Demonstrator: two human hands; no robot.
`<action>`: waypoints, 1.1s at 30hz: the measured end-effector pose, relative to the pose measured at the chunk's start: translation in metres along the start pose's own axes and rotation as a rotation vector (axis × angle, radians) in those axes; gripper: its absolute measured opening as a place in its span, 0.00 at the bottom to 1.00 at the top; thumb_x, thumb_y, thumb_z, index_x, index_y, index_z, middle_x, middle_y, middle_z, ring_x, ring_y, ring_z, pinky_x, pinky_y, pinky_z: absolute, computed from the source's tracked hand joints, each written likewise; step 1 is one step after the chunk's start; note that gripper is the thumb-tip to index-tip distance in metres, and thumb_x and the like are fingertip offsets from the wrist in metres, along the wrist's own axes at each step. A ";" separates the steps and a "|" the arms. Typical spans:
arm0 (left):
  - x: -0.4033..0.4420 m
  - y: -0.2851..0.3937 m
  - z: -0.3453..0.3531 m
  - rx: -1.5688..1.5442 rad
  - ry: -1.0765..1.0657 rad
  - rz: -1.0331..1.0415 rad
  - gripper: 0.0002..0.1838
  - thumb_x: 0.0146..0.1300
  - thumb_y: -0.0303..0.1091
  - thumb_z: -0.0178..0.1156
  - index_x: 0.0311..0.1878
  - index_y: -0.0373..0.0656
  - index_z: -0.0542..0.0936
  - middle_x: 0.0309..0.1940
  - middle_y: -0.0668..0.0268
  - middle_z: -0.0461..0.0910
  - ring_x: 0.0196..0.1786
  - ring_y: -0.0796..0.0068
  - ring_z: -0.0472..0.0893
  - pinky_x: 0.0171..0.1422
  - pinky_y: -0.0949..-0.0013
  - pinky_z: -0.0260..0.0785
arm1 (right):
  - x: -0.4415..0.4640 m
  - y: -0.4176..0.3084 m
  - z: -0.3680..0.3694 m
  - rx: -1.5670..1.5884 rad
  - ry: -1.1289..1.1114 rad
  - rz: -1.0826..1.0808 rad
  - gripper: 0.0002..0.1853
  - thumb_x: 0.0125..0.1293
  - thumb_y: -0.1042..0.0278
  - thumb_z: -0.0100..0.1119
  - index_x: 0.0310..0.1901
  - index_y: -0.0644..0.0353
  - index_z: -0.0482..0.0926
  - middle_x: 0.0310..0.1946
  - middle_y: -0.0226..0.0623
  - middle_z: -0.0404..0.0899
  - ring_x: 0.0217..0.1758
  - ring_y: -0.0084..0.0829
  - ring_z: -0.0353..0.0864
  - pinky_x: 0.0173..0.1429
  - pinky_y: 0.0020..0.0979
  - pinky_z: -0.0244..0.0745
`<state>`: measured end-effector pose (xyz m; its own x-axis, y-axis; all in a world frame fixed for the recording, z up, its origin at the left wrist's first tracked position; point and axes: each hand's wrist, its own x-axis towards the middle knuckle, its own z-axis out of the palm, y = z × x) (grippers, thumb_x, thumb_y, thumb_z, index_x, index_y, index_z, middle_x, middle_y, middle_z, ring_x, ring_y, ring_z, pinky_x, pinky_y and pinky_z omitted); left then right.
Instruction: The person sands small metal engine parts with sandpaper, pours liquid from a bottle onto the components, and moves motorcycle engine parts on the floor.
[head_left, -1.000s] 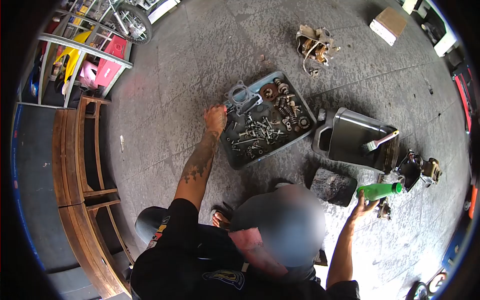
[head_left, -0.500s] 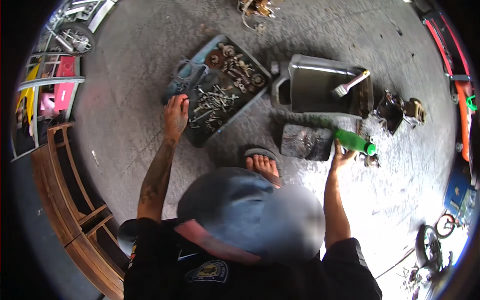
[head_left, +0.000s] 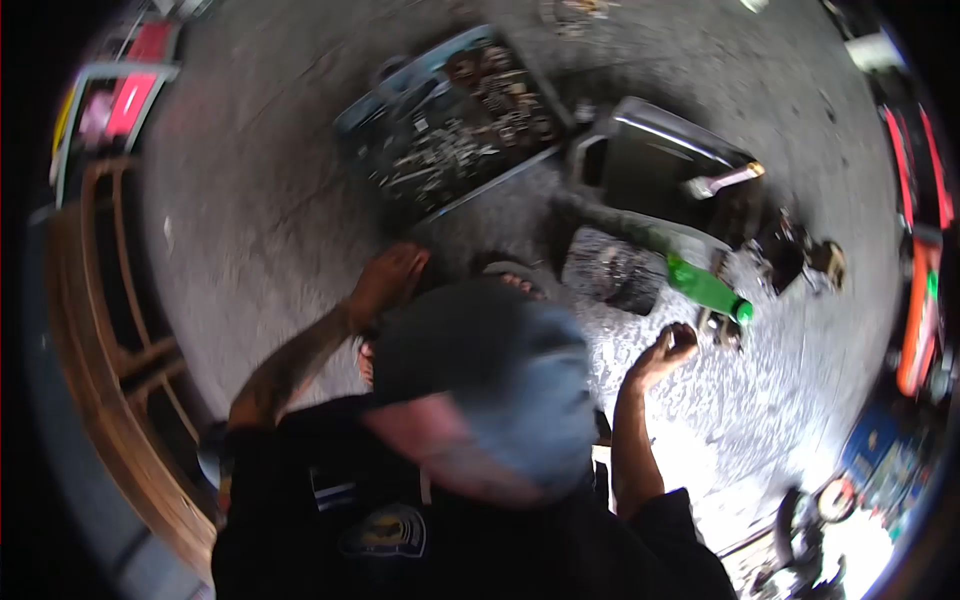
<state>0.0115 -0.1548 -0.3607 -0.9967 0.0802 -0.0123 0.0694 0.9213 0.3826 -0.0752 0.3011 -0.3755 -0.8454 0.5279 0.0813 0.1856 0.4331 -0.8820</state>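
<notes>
My left hand (head_left: 390, 275) is below the tray (head_left: 452, 212), apart from it. Its fingers are close together and smeared by motion; anything in them is hidden. My right hand (head_left: 662, 357) is in the air with fingers curled, and I see nothing held in it. Just above it lies a green plastic bottle (head_left: 705, 287) on its side, apart from the hand. The tray holds many bolts (head_left: 440, 155), springs and other small metal parts. A dark flat rectangular block (head_left: 612, 270) lies left of the bottle.
A cut-open jerrycan (head_left: 690, 150) with dark liquid has a paintbrush (head_left: 735, 180) across it. Greasy metal engine parts (head_left: 785, 250) sit to its right. A wooden frame (head_left: 110, 400) stands at left. A red-orange jack-like item (head_left: 918, 320) and a motorcycle wheel (head_left: 795, 525) are at right.
My right hand has let go of the green bottle and drawn back toward me. My left hand has come off the tray's edge and moved nearer my body. The view has shifted.
</notes>
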 end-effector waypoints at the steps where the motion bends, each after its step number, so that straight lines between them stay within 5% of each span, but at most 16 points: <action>1: -0.001 -0.006 -0.005 -0.015 0.021 -0.008 0.08 0.70 0.36 0.56 0.44 0.43 0.78 0.37 0.60 0.78 0.45 0.58 0.81 0.44 0.56 0.76 | -0.005 0.010 -0.007 -0.016 -0.058 -0.074 0.12 0.66 0.81 0.58 0.50 0.66 0.72 0.45 0.39 0.73 0.48 0.32 0.72 0.57 0.35 0.71; 3: 0.002 -0.011 -0.029 -0.045 -0.049 -0.039 0.08 0.71 0.35 0.54 0.45 0.42 0.77 0.39 0.58 0.79 0.46 0.54 0.81 0.46 0.53 0.76 | -0.014 0.022 -0.008 0.095 -0.104 -0.066 0.07 0.68 0.79 0.56 0.46 0.63 0.73 0.41 0.36 0.75 0.43 0.28 0.72 0.50 0.32 0.70; 9: -0.022 -0.018 -0.038 -0.078 -0.046 -0.037 0.06 0.69 0.33 0.54 0.46 0.45 0.74 0.39 0.59 0.77 0.43 0.53 0.81 0.44 0.53 0.76 | -0.038 0.014 -0.008 0.098 -0.264 -0.033 0.11 0.67 0.76 0.58 0.48 0.63 0.71 0.42 0.37 0.74 0.45 0.30 0.73 0.51 0.33 0.70; 12: -0.042 -0.017 -0.030 -0.039 -0.232 -0.033 0.09 0.66 0.34 0.56 0.47 0.45 0.73 0.41 0.59 0.76 0.44 0.53 0.80 0.46 0.51 0.76 | -0.053 0.016 -0.017 0.084 -0.342 -0.019 0.12 0.66 0.74 0.58 0.50 0.63 0.70 0.43 0.38 0.74 0.45 0.30 0.73 0.52 0.33 0.71; 14: -0.058 -0.027 -0.026 -0.026 -0.411 0.300 0.13 0.62 0.35 0.60 0.48 0.44 0.73 0.44 0.58 0.75 0.50 0.54 0.79 0.48 0.51 0.76 | -0.064 0.015 -0.021 0.081 -0.391 -0.012 0.14 0.66 0.73 0.59 0.50 0.63 0.70 0.44 0.39 0.74 0.46 0.31 0.73 0.52 0.34 0.71; 20: -0.095 -0.031 -0.008 0.034 -0.566 0.511 0.21 0.56 0.38 0.65 0.53 0.44 0.74 0.49 0.61 0.73 0.58 0.59 0.74 0.54 0.53 0.74 | -0.086 0.015 -0.039 0.054 -0.538 0.012 0.18 0.65 0.70 0.61 0.53 0.64 0.68 0.46 0.40 0.74 0.48 0.32 0.73 0.53 0.35 0.71; 27: -0.102 -0.029 0.012 0.047 -0.381 0.523 0.15 0.60 0.37 0.63 0.48 0.45 0.76 0.46 0.64 0.74 0.54 0.62 0.75 0.54 0.55 0.73 | -0.077 -0.011 -0.038 0.090 -0.639 -0.019 0.22 0.63 0.67 0.63 0.55 0.64 0.66 0.48 0.42 0.74 0.49 0.34 0.74 0.55 0.36 0.71; 29: -0.076 -0.011 -0.008 0.038 -0.494 0.423 0.12 0.64 0.40 0.61 0.46 0.45 0.76 0.48 0.62 0.77 0.58 0.61 0.76 0.55 0.54 0.73 | -0.068 -0.024 -0.032 0.126 -0.652 -0.043 0.24 0.63 0.66 0.63 0.56 0.64 0.65 0.48 0.42 0.74 0.50 0.34 0.74 0.55 0.37 0.71; 31: -0.042 0.015 -0.028 -0.232 -0.233 0.121 0.12 0.67 0.42 0.60 0.46 0.45 0.76 0.45 0.60 0.78 0.53 0.58 0.79 0.53 0.54 0.74 | -0.054 -0.049 -0.020 0.187 -0.657 -0.093 0.25 0.63 0.65 0.64 0.57 0.64 0.65 0.49 0.43 0.74 0.50 0.35 0.74 0.55 0.37 0.71; 32: -0.019 0.032 -0.036 -0.278 0.030 0.101 0.12 0.68 0.41 0.60 0.46 0.44 0.75 0.38 0.61 0.80 0.41 0.55 0.81 0.45 0.57 0.75 | -0.046 -0.066 -0.013 0.220 -0.656 -0.127 0.26 0.62 0.65 0.64 0.57 0.64 0.65 0.49 0.43 0.74 0.51 0.35 0.74 0.55 0.37 0.71; 33: 0.007 0.046 -0.048 -0.268 0.052 0.130 0.12 0.68 0.41 0.60 0.46 0.44 0.75 0.38 0.61 0.80 0.41 0.55 0.81 0.45 0.57 0.75 | -0.035 -0.085 -0.007 0.253 -0.650 -0.167 0.26 0.62 0.64 0.64 0.58 0.64 0.64 0.49 0.43 0.74 0.51 0.35 0.74 0.56 0.37 0.71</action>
<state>0.0055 -0.1306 -0.2988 -0.9815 0.1651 0.0974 0.1900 0.7705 0.6084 -0.0580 0.2504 -0.2999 -0.9943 -0.1067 0.0011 -0.0274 0.2456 -0.9690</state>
